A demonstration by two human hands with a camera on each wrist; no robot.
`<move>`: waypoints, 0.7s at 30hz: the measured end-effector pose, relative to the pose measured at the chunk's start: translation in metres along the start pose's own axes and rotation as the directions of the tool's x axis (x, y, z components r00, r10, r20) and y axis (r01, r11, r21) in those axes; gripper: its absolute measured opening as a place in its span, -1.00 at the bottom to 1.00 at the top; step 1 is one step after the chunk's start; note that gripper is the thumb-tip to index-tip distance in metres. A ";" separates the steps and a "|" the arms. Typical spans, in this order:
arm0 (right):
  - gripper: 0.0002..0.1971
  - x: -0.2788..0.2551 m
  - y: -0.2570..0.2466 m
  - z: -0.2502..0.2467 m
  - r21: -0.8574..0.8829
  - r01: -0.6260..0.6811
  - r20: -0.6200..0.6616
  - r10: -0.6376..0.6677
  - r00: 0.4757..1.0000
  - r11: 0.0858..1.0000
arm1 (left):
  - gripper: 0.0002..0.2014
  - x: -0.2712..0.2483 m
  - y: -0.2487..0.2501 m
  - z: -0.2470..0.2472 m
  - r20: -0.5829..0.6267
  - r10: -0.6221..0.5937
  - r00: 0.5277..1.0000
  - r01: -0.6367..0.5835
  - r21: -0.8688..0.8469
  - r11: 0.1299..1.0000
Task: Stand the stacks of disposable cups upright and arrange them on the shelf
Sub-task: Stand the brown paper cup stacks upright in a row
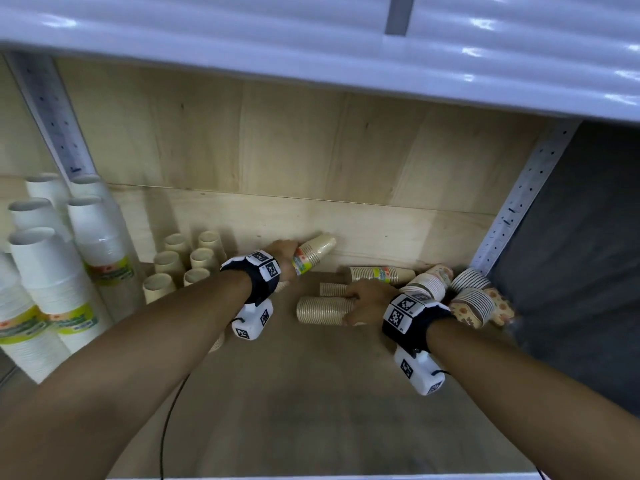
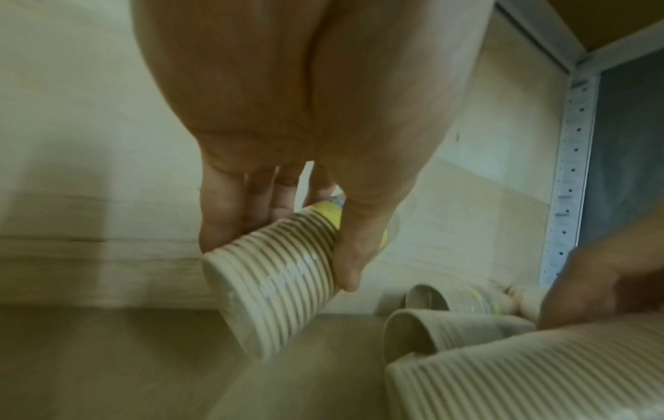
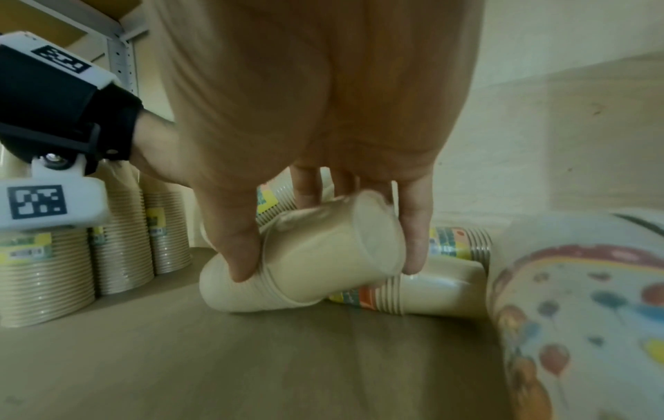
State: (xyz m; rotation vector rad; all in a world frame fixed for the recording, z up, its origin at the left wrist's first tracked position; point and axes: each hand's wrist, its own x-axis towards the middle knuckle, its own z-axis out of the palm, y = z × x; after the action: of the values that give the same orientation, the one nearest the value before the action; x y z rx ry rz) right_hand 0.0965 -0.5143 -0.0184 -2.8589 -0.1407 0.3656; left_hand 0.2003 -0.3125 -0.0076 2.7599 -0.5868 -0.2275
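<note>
Nearest the camera: 2 bare forearms reaching into the shelf (image 1: 311, 393), each with a black wrist strap and white tagged camera block.

Left hand (image 1: 284, 252) has its grip clamped on a short beige cup stack (image 1: 313, 254). The wrist view shows thumb on 1 side and fingers (image 2: 223, 216) on the other, round the ribbed rims. This stack is lifted off the shelf board and tilted. Its long axis runs from near-left to far-right in the head view, closed base end pointing far-right toward the back board. A yellow label band sits near the palm.

Right hand (image 1: 369, 299) has its grip closed over a lying beige stack (image 1: 322, 310) mid-shelf, thumb and fingers straddling it near 1 end. Long axis roughly left-right, flat on the board. More stacks lie toppled beyond and to the right, including a labelled stack (image 1: 382, 274) and patterned stacks (image 1: 474, 303) by the right post.

Upright beige stacks (image 1: 187, 265) already stand at left, next to tall white stacks (image 1: 55, 271).

Judgement on doing the step well: swing the left stack's axis to vertical before lowering. Match the standing group, closed base up. Set it just beside that group, not touching hard enough to nudge it. Hold low on the rims so nested cups do not slide apart. Release only once it sits flat.
</note>
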 end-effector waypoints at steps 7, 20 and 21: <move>-0.49 -0.007 -0.022 -0.022 0.068 -0.008 -0.129 0.017 0.992 0.998 | -0.45 -0.028 0.002 -0.004 -0.026 -0.054 0.998 0.049 -0.157 0.986; -0.52 -0.006 -0.062 -0.032 0.114 0.069 -0.225 -0.042 0.973 0.991 | -0.28 -0.069 -0.002 0.030 -0.017 -0.101 0.995 0.089 -0.343 0.935; -0.51 -0.006 -0.063 -0.032 0.108 0.071 -0.223 -0.045 0.974 0.992 | -0.29 -0.069 -0.003 0.034 -0.011 -0.110 0.994 0.099 -0.356 0.929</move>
State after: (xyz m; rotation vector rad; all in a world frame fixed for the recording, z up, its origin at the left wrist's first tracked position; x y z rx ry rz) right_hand 0.0953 -0.4621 0.0296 -2.7496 -0.1548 0.0412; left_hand 0.1314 -0.2903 -0.0340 2.4388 -0.3492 -0.2845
